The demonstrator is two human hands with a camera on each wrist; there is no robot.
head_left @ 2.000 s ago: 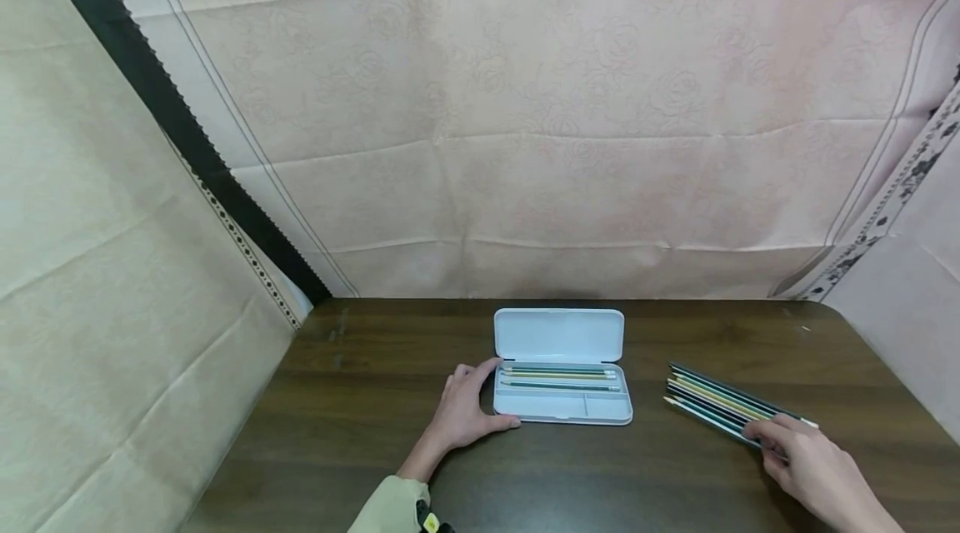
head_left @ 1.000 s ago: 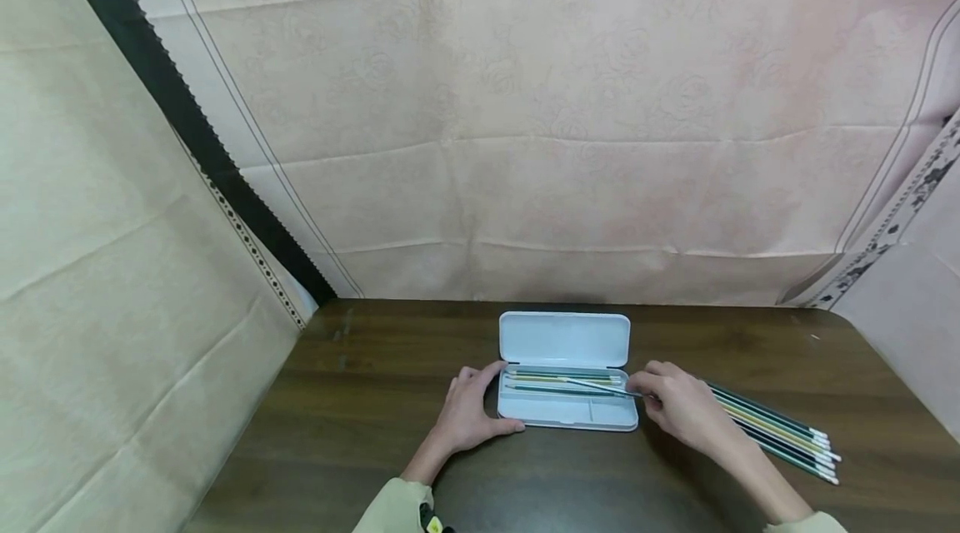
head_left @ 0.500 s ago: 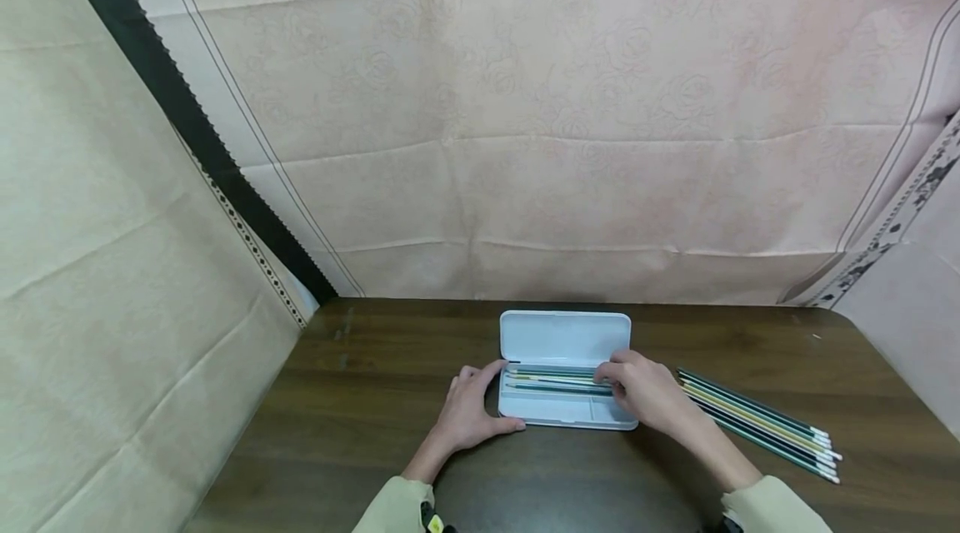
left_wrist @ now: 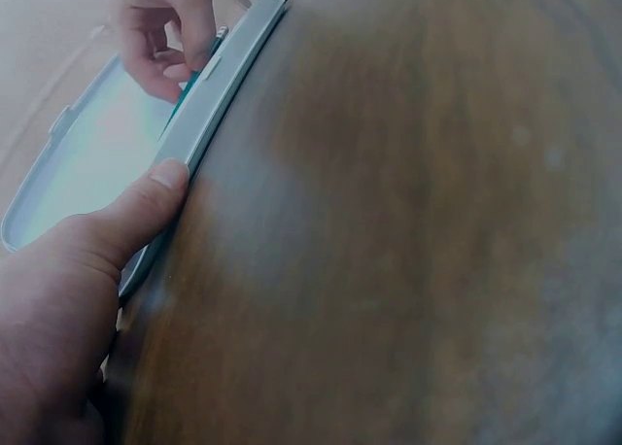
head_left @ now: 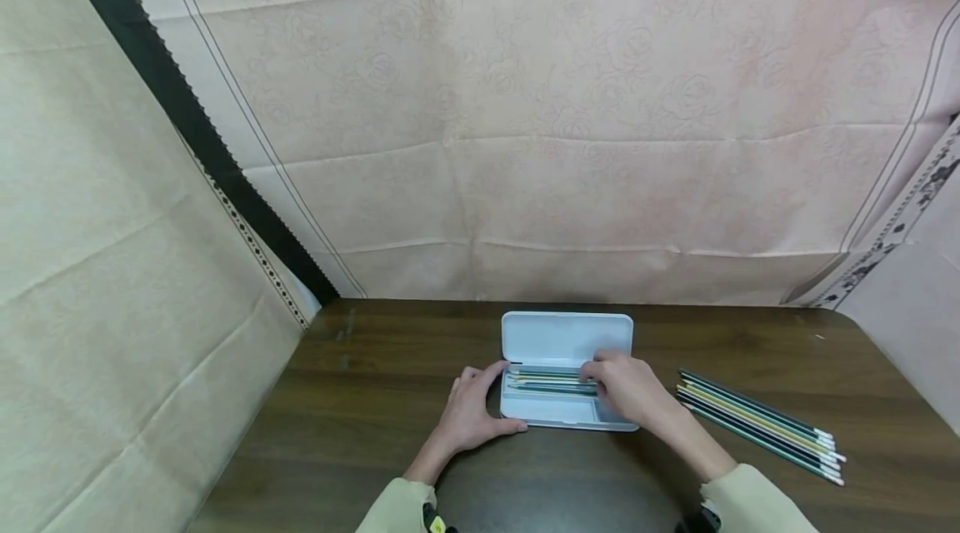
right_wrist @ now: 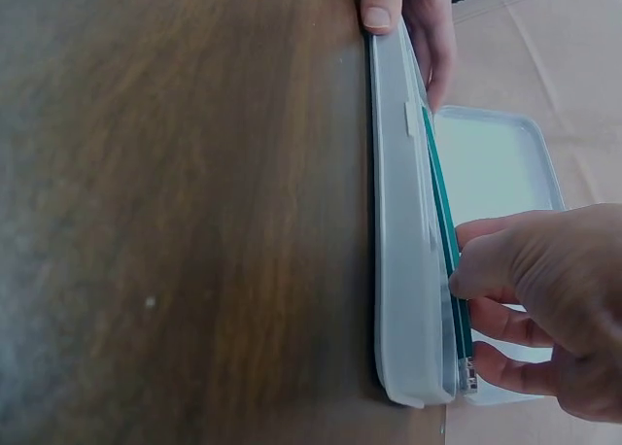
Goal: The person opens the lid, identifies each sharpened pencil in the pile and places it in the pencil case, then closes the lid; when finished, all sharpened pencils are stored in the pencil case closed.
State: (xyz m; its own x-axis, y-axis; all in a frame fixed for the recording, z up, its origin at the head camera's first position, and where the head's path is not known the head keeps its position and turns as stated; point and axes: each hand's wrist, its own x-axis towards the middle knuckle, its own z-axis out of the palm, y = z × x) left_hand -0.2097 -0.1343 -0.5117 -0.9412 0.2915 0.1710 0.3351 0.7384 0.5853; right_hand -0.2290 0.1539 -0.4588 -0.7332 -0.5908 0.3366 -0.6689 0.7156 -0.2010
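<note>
An opened pale blue pencil case (head_left: 550, 415) lies on the table with several pencils (head_left: 551, 379) in its long compartment. At its left end, my left hand (head_left: 471, 415) grips the case between thumb and fingers; the thumb presses the front wall in the left wrist view. My right hand (head_left: 630, 387) is over the case's right part, and in the right wrist view its thumb and fingers pinch a green pencil (right_wrist: 445, 212) at the case's compartment. The pencil's metal end shows below the fingers there.
Right of the case, a bundle of several green, dark and yellow pencils (head_left: 757, 425) lies slanted on the brown wooden table (head_left: 360, 441). Pale patterned cloth (head_left: 555, 117) hangs behind the table and at both sides.
My right hand went from the loose bundle left to the case with a pencil, then slid further left over the compartment. My left hand has stayed at the case's left end.
</note>
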